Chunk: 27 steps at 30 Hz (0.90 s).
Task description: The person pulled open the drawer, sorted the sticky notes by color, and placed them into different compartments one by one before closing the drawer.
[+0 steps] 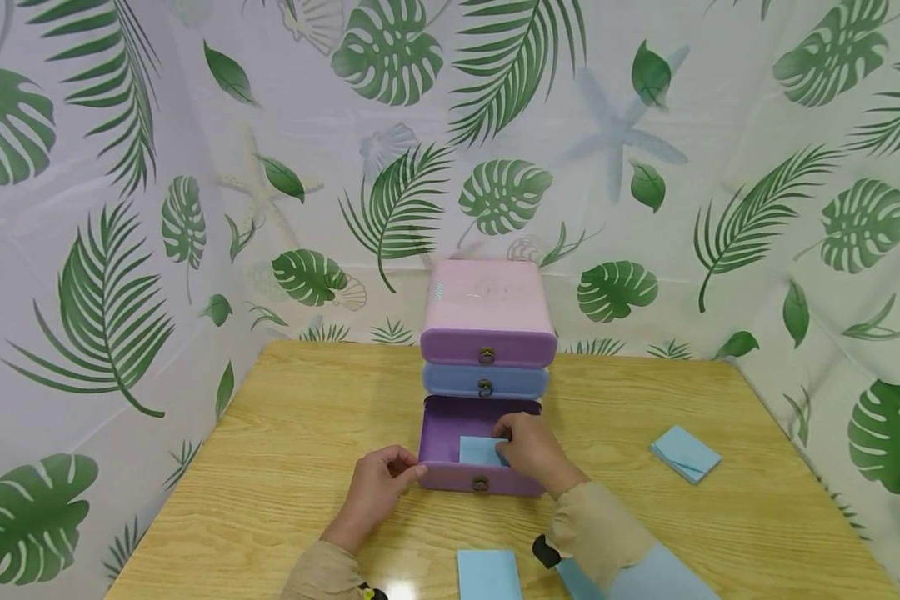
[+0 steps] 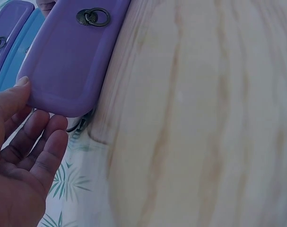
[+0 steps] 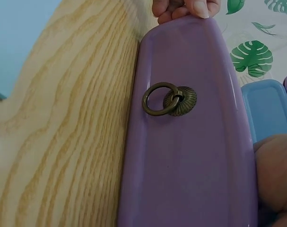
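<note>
A small chest of drawers (image 1: 487, 296) with a pink top stands at the back of the table, its bottom purple drawer (image 1: 446, 476) pulled out. My left hand (image 1: 378, 485) grips that drawer's left front corner; in the left wrist view its thumb lies on the edge and the fingers curl at the side. Inside the drawer lies a light blue paper (image 1: 478, 450), flat and rectangular. My right hand (image 1: 534, 452) reaches over the drawer's right side and pinches the paper's right end. The right wrist view shows the drawer's ring pull (image 3: 157, 99), but not the right fingertips.
Above the open drawer are a closed blue drawer (image 1: 450, 380) and a closed purple one (image 1: 450, 347). Another light blue paper (image 1: 489, 575) lies at the table's front, one more sits partly under the right sleeve, and a folded blue piece (image 1: 686, 452) rests at right.
</note>
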Motion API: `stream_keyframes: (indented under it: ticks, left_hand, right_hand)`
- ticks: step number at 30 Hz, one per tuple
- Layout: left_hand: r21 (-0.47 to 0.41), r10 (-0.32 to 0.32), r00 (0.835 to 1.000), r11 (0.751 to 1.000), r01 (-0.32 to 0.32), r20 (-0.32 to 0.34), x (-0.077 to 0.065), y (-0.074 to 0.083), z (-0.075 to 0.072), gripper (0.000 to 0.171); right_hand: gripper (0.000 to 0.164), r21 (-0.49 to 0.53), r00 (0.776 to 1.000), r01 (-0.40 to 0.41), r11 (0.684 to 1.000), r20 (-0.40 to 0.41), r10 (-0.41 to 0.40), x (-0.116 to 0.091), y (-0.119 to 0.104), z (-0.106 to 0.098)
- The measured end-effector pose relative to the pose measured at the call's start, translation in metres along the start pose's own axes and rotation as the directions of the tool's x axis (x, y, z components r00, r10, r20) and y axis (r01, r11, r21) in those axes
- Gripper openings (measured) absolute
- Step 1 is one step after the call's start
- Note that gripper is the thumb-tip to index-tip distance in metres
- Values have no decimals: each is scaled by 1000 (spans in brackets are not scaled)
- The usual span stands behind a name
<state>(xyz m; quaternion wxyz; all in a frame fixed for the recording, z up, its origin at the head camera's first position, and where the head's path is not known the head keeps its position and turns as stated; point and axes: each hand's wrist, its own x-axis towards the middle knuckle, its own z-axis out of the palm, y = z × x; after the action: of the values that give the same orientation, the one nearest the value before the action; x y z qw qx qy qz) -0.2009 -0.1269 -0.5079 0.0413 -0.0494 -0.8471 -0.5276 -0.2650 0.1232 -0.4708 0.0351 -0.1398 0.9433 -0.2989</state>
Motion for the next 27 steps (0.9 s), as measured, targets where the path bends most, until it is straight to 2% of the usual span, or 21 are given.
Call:
stream_keyframes:
  ticks: [15, 27]
  left_hand:
    - [-2, -9, 1000, 1000, 9, 1, 1, -2, 1, 11]
    - [15, -16, 1000, 1000, 16, 8, -1, 1, 1, 9]
  right_hand:
    - [9, -119, 997, 70, 990, 47, -65, 10, 1, -1]
    - [10, -116, 995, 77, 990, 66, -70, 16, 7, 2]
